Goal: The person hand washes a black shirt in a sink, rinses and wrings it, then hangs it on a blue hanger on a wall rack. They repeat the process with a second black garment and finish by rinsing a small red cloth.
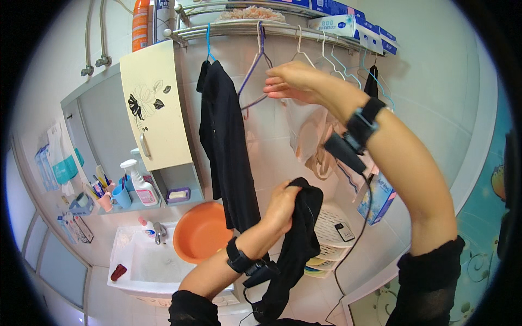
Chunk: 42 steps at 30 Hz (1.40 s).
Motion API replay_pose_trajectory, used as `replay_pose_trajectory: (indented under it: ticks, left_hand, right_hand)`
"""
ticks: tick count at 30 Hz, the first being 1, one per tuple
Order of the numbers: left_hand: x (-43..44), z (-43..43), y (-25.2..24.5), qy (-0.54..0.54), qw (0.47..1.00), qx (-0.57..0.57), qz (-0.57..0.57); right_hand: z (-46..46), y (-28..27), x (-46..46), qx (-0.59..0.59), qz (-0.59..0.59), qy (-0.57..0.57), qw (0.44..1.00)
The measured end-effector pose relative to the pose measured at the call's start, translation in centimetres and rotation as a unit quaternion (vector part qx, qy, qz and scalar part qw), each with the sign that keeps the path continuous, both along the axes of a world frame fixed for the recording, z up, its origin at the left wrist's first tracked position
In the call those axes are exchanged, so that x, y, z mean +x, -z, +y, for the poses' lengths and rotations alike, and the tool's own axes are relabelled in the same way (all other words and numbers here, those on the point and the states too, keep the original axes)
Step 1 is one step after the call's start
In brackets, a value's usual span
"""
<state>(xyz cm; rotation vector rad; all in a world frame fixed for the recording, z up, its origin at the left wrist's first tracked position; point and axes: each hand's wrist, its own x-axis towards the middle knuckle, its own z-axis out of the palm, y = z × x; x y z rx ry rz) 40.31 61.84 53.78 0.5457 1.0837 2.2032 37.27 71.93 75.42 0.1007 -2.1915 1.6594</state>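
My left hand (pixel 282 205) grips a piece of black clothing (pixel 301 232), bunched at the top and hanging down in front of me. Raised to the rail, my right hand (pixel 291 81) has its fingers extended beside a dark purple clothes hanger (pixel 249 77). I see nothing held in it; whether the fingertips touch the hanger I cannot tell. Left of this hanger, a black garment (pixel 226 138) hangs from a blue hanger (pixel 209 40). Several thin hangers, among them a white one (pixel 326 51), hang behind and right of my right hand.
A metal rack (pixel 240 28) carries tissue boxes (pixel 334 24). At left are a cream cabinet (pixel 153 106), a spray bottle (pixel 138 183) and a white sink (pixel 159 265) with an orange basin (pixel 204 234). A phone (pixel 344 232) lies on a plastic shelf (pixel 328 216). Black cables (pixel 354 248) trail from my wrist devices.
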Motion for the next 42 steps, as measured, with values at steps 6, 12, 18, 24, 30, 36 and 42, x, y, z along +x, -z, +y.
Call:
replay_pose_trajectory:
  ticks: [6,12,18,24,30,36,42]
  left_hand:
    - [-0.5,-1.2,-0.4,0.02,1.0,-0.008,0.014]
    - [-0.9,-2.3,0.4,0.016,0.996,-0.038,0.081]
    - [-0.4,-2.6,1.5,0.016,0.996,-0.051,0.077]
    - [-0.2,-2.5,3.2,0.017,0.994,-0.071,0.083]
    - [0.8,-1.9,4.9,-0.04,0.956,-0.119,0.265]
    - [2.1,-0.4,5.5,-0.078,0.921,-0.207,0.32]
    - [2.7,1.4,5.8,-0.124,0.793,-0.34,0.49]
  right_hand:
    - [-3.2,-1.2,-8.2,-0.221,0.033,-0.012,0.975]
    - [-2.3,-2.8,-10.5,-0.233,0.101,0.15,0.956]
    - [-1.2,-4.0,-5.9,-0.211,0.183,0.056,0.959]
    - [0.0,5.0,5.1,-0.111,0.223,0.084,0.965]
    - [0.7,21.4,19.2,-0.03,0.161,0.159,0.974]
    - [4.8,28.6,27.5,-0.078,-0.084,0.164,0.98]
    - [7.4,30.5,31.8,-0.048,0.055,0.25,0.966]
